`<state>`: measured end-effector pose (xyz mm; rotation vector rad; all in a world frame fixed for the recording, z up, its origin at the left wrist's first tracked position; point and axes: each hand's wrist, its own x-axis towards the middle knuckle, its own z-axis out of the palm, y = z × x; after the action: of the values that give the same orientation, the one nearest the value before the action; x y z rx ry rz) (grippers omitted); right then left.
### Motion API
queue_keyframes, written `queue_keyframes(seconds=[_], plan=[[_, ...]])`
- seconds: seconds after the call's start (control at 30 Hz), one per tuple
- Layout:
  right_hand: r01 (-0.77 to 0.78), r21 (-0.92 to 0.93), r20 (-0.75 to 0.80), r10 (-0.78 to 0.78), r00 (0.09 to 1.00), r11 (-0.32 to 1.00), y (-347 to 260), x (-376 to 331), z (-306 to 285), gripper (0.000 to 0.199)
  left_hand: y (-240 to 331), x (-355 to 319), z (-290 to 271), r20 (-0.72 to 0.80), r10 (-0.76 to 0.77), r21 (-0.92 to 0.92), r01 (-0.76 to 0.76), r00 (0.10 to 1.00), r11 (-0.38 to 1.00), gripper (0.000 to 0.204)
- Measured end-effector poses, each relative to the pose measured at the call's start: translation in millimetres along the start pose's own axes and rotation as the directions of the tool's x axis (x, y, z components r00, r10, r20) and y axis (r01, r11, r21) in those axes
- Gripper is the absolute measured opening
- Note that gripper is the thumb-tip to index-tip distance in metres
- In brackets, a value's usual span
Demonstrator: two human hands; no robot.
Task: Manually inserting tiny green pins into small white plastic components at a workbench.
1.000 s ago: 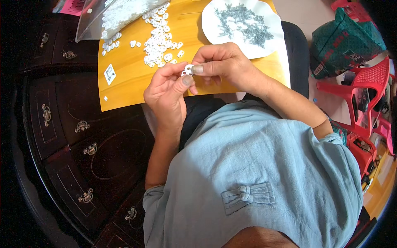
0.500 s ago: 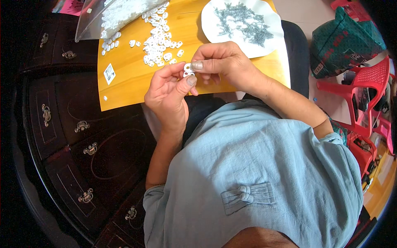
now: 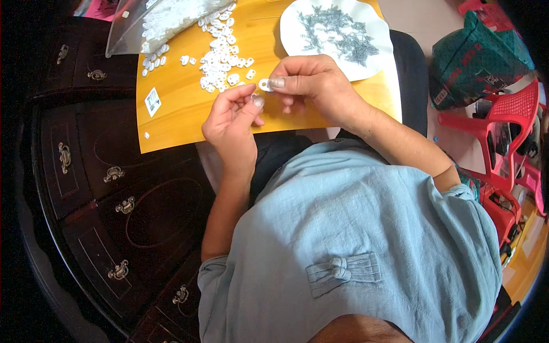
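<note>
Over the near part of the yellow tabletop (image 3: 189, 123), my right hand (image 3: 320, 86) pinches a small white oval plastic piece with a hole (image 3: 263, 84) between thumb and fingers. Just left of it and slightly nearer, my left hand (image 3: 231, 117) has thumb and forefinger pressed together; a bit of white shows at the tips, too small to name. The two hands are apart by a narrow gap. Beyond them lies a pile of similar white pieces (image 3: 217, 66). A white scalloped plate (image 3: 291, 43) at the far right bears many small dark grey slender pieces (image 3: 337, 34).
A clear plastic bag of white pieces (image 3: 177, 26) lies at the far left of the table. Dark wooden drawers (image 3: 97, 194) with metal handles stand to the left. On the right are a red plastic chair (image 3: 503, 123) and a green bag (image 3: 474, 63).
My hands have drawn slightly apart. The white piece that was between both hands has separated from the left fingertips and now sits in my right hand's pinch.
</note>
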<state>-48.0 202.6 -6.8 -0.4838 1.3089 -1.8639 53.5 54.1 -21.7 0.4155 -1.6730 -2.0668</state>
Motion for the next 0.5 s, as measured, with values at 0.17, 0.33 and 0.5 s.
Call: queue_keyframes(seconds=[0.17,0.33,0.5], plan=[[0.160,-0.281,-0.023,-0.174,0.985,0.946,-7.9,-2.9,3.4,0.015,-10.7,12.5,-5.3,0.038,0.122,0.336,-0.128,0.992,0.933,0.014],[0.178,-0.326,-0.024,-0.196,0.980,0.928,3.5,1.7,0.1,0.016,11.8,8.8,3.6,0.123,0.228,0.302,-0.256,0.966,0.918,0.014],[-0.035,-0.132,0.018,0.038,0.999,0.991,-9.5,0.4,10.2,0.018,13.6,2.3,-5.0,0.201,0.060,0.135,-0.088,0.978,0.987,0.010]])
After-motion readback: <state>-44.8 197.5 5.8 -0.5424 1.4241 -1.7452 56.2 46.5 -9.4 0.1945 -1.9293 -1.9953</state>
